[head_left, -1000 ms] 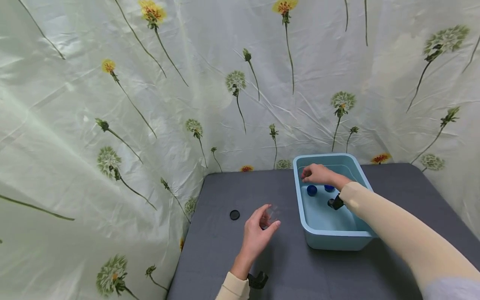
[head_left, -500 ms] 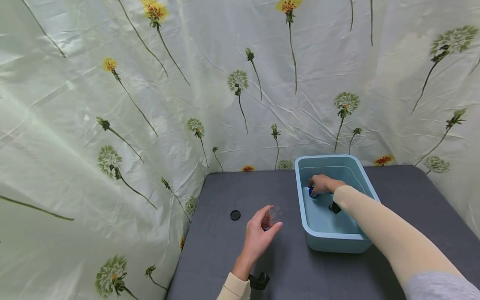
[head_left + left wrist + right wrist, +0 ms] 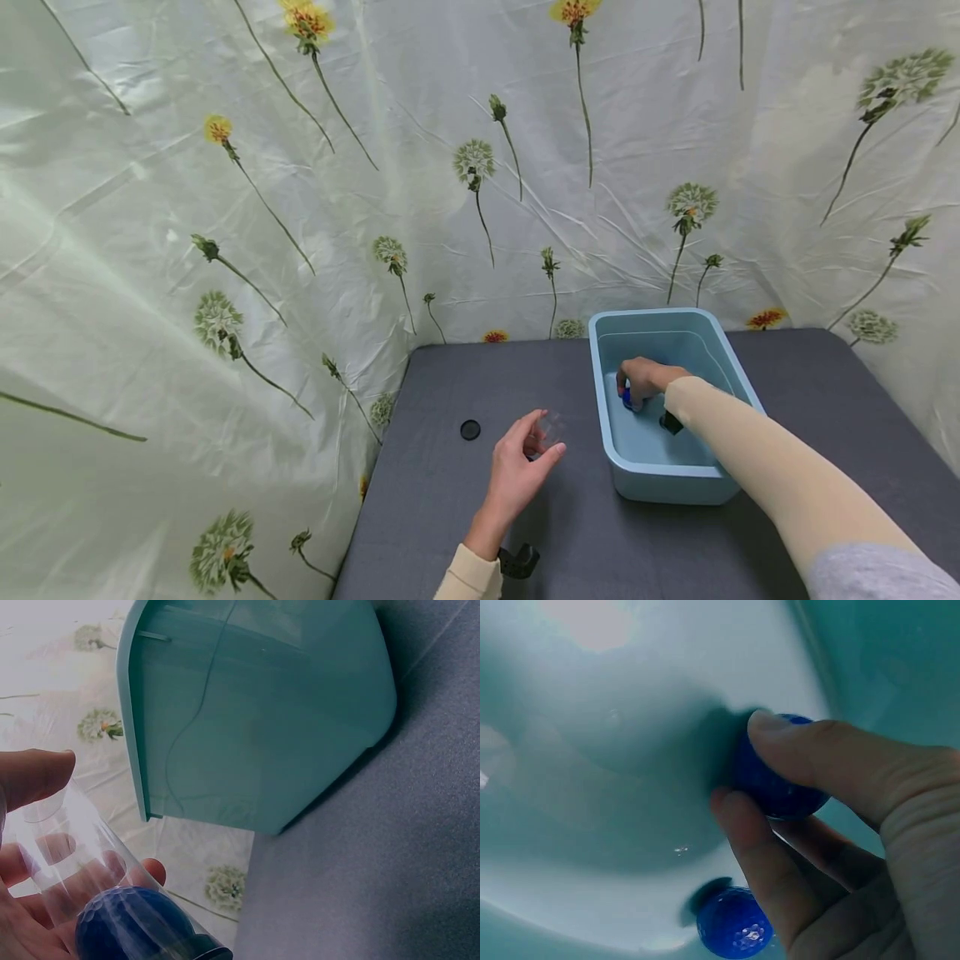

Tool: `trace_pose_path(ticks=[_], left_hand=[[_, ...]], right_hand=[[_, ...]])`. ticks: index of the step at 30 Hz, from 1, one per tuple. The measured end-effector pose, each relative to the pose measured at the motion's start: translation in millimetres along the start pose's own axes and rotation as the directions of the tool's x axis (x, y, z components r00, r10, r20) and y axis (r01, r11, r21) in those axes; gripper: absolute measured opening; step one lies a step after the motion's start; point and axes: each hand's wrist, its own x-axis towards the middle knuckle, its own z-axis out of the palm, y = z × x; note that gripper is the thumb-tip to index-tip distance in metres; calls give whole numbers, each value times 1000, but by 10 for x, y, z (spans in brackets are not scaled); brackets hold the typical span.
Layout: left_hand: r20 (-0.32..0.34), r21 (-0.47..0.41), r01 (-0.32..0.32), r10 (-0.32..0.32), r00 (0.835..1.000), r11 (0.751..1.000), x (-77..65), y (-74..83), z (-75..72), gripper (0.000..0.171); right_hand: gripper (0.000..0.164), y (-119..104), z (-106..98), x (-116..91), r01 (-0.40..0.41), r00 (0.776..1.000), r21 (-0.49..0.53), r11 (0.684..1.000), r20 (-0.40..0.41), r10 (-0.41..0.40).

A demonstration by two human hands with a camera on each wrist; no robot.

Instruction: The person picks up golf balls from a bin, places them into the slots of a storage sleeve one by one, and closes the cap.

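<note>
My left hand (image 3: 516, 471) grips a clear plastic tube (image 3: 124, 855) over the table, thumb on one side and fingers on the other. Inside the tube's dark-bottomed end sits a dimpled blue golf ball (image 3: 135, 926). My right hand (image 3: 649, 377) reaches down into the light blue bin (image 3: 666, 485). In the right wrist view, its thumb and fingers are curled round a blue golf ball (image 3: 776, 784) low over the bin's floor. Beside those fingers, a second blue golf ball (image 3: 733, 924) lies on the floor.
A round black cap (image 3: 470, 430) lies on the dark grey table (image 3: 431, 500), left of my left hand. Behind the table hangs a white curtain (image 3: 420, 200) printed with dandelions. The bin's raised rim (image 3: 600, 400) surrounds my right hand.
My right hand has moved from the bin's far left side down onto a blue golf ball and taken hold of it. My left hand keeps the tube almost still.
</note>
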Motion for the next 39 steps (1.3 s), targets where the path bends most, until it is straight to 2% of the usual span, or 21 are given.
trace_pose_path(ticks=[9,17,24,32,39], left_hand=[[-2,12,3,-3,1000,1000,-11,11,-4,54],[-5,6,-1,1,1000,1000,-25,35,2,53],[-2,-6,-6,6,1000,1000,-37,69,0,54],[-3,-10,6,-6,1000,1000,-53,81,-1,53],[7,-17,-2,2,1000,1000,-44,123,-6,54]], right_hand=[[33,-38,-89,-98,87,996,139,986,-10,-87],[44,-115,-199,-179,145,989,116,983,-41,-141],[38,-223,-306,-376,205,978,88,975,-57,-200],[36,-250,-370,-547,265,960,31,964,-107,-260],[35,-362,-477,-817,298,943,59,953,-176,-284]])
